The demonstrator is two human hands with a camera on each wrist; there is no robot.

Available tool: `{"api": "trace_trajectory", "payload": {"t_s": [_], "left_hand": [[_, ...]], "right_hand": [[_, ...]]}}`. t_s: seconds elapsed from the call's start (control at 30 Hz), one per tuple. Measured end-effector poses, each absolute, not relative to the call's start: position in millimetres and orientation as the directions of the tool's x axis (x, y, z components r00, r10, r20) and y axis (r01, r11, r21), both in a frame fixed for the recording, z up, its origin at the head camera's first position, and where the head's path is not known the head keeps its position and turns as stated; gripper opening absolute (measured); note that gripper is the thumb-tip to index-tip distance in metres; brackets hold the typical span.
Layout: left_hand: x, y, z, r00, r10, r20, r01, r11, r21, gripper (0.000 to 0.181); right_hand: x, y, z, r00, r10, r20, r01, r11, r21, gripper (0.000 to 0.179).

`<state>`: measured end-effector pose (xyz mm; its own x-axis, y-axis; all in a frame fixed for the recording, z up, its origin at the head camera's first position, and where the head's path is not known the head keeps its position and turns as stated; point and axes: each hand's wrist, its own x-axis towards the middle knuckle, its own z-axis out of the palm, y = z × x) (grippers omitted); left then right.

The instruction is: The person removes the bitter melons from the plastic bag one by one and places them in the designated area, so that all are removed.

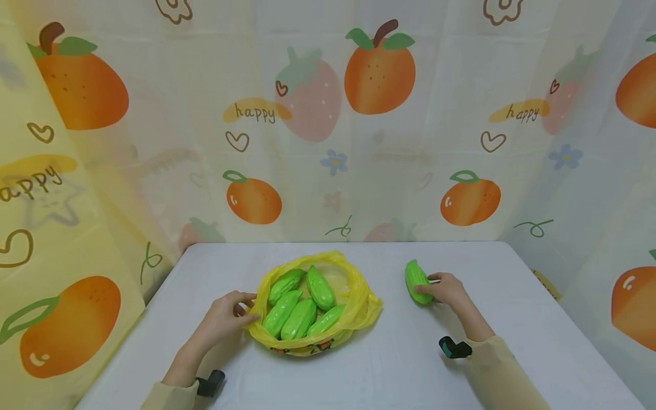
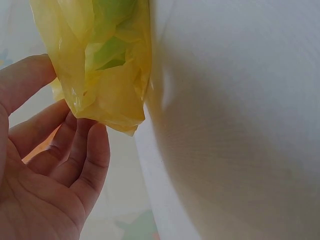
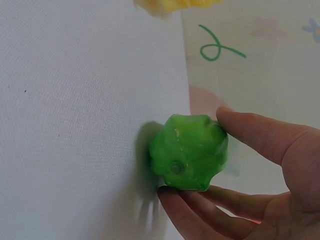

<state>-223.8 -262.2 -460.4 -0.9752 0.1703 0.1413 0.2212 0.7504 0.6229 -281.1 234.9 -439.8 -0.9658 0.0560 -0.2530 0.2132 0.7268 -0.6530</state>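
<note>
On the left of the table, a yellow plastic bag (image 1: 366, 307) lies with its mouth open upward. Inside it are several bright green, ridged gourds (image 1: 299, 319). My left hand (image 1: 229, 314) holds the bag's left edge, the thumb on the near side and the fingers curled beside it. From the left wrist view, the bag's crumpled side (image 2: 112, 100) meets the thumb and index fingertip. A separate green ridged gourd (image 1: 416, 279) is in my right hand (image 1: 447, 290), right of the bag. The right wrist view shows this gourd (image 3: 192, 150) end-on, between thumb and fingers, close to the tabletop.
A white cloth covers the table (image 1: 405, 359). Fruit-printed curtains (image 1: 328, 171) hang behind the far edge and along both sides. Black wrist devices (image 1: 210, 383) sit at the cuffs of light sleeves (image 1: 504, 370).
</note>
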Motion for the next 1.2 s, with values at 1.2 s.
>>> {"api": "trace_trajectory", "payload": {"t_s": [1.2], "left_hand": [[-224, -263, -462, -0.975, 0.168, 0.146, 0.222, 0.744, 0.63, 0.046]], "right_hand": [[-268, 239, -412, -0.989, 0.044, -0.141, 0.125, 0.755, -0.644, 0.068]]}}
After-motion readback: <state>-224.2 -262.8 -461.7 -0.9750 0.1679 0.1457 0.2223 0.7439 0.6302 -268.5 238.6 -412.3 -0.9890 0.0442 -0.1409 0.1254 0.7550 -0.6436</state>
